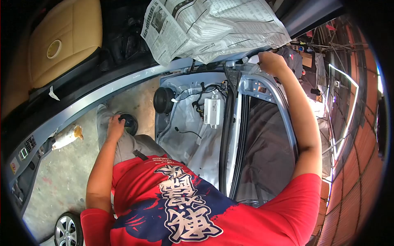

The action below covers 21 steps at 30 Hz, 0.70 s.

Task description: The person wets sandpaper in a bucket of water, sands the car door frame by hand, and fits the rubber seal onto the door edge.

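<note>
My left hand (115, 128) hangs low beside my grey trouser leg (106, 115), fingers curled. Something small and dark shows at its fingertips, against a dark round object (130, 123) near the floor; I cannot make out its kind. My right hand (272, 64) is raised at the upper front corner of the open car door (258, 88), fingers bent inward. A whitish piece (253, 60) shows by its fingertips, too unclear to name. Just left of that hand, newspaper sheets (221, 28) cover the car's front.
The stripped door panel carries a black speaker (163, 100), a silver module (211, 111) and loose wiring (200, 98). A tan seat (67, 41) is inside the car. A white bottle-like item (65, 138) lies by the sill (94, 90); a wheel (67, 230) stands lower left.
</note>
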Tool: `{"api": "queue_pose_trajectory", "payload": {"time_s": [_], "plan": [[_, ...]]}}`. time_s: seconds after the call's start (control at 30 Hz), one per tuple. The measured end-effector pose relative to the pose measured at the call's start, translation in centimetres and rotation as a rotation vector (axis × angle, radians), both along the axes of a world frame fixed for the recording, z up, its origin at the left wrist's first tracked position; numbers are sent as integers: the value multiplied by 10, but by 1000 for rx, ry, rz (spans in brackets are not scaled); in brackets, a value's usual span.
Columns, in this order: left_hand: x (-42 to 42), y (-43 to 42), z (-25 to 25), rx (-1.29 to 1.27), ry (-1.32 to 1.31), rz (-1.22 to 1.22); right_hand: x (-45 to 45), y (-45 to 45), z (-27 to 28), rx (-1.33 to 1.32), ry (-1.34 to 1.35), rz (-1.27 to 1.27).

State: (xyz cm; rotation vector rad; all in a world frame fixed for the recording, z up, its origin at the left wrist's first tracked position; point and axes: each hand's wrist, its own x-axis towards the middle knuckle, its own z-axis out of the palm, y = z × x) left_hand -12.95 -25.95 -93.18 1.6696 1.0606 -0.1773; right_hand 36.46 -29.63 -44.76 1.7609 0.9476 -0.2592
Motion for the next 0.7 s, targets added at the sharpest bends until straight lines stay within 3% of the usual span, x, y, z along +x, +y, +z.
{"api": "queue_pose_trajectory", "payload": {"time_s": [0.1,0.23,0.37,0.7], "plan": [[0,4,1,-35,-4,0,-1,-8,-2,109,3,83],[-1,1,5,-29,26,16,-7,8,10,51,-39,14],[3,6,11,-106,34,-31,-3,7,16,265,19,-68],[7,8,22,-87,51,-38,2,-9,-11,146,4,95]]}}
